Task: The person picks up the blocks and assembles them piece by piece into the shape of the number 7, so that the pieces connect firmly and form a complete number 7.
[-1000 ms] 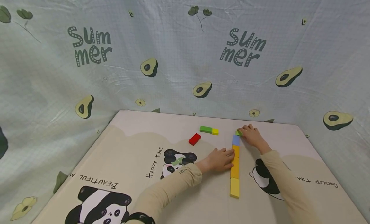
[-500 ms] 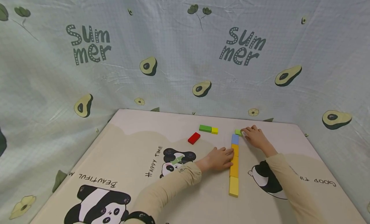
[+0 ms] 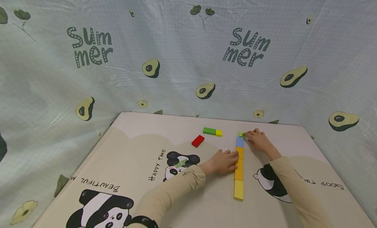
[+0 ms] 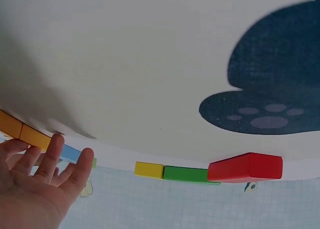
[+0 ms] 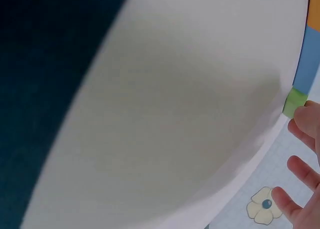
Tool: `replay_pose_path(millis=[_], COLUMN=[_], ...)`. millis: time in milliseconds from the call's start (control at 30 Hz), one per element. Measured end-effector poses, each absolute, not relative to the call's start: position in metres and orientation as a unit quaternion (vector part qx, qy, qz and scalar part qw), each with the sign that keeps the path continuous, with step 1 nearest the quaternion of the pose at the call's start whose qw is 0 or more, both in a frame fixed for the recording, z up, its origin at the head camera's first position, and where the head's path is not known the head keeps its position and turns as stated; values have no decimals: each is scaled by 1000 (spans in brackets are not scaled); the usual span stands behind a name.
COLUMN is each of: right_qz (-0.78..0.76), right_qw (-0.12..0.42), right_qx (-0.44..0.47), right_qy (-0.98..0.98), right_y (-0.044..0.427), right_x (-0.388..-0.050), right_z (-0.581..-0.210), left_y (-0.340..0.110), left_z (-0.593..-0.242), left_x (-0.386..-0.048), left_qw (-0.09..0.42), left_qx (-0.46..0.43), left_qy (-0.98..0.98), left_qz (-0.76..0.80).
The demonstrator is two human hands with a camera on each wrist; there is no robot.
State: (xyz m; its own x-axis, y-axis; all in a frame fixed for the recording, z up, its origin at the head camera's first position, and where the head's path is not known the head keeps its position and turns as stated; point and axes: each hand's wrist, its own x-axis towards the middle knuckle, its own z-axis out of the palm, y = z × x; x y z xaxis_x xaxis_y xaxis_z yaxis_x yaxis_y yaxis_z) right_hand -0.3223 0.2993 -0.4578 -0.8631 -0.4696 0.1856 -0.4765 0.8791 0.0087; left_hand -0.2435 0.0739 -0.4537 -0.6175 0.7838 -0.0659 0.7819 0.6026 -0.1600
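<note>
A straight row runs away from the viewer in the head view: a pale yellow block (image 3: 239, 190), two orange blocks (image 3: 239, 170), a blue block (image 3: 240, 142) and a small light green block (image 3: 241, 134) at the far end. My left hand (image 3: 222, 162) rests with relaxed fingers against the left side of the orange blocks; its fingertips (image 4: 56, 141) show beside them in the left wrist view. With its fingertips, my right hand (image 3: 260, 141) touches the light green block's right side. In the right wrist view that block (image 5: 294, 103) meets the blue one, partly behind the thumb.
Left of the row, a dark green block (image 3: 209, 131) touches a small yellow block (image 3: 219, 133). A red block (image 3: 198, 141) lies askew nearer the viewer. The panda-print table surface (image 3: 132, 136) ends at a hanging avocado-print cloth (image 3: 176, 35).
My right fingers first drew slightly right, off the light green block, then came back against it. That block now sits a little further left. My left hand has stayed in place.
</note>
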Motion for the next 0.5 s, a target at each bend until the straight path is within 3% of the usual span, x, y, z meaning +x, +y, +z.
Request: replay_pose_path(millis=[500], right_qz=[9], right_qw=[68], right_qx=[237], right_qy=[-969], right_y=[292], right_x=[-323], right_z=[-457], left_y=[73], left_z=[-454], left_x=[-244], left_qw=[12], left_qx=[-441], left_qy=[-893], left_qz=[90])
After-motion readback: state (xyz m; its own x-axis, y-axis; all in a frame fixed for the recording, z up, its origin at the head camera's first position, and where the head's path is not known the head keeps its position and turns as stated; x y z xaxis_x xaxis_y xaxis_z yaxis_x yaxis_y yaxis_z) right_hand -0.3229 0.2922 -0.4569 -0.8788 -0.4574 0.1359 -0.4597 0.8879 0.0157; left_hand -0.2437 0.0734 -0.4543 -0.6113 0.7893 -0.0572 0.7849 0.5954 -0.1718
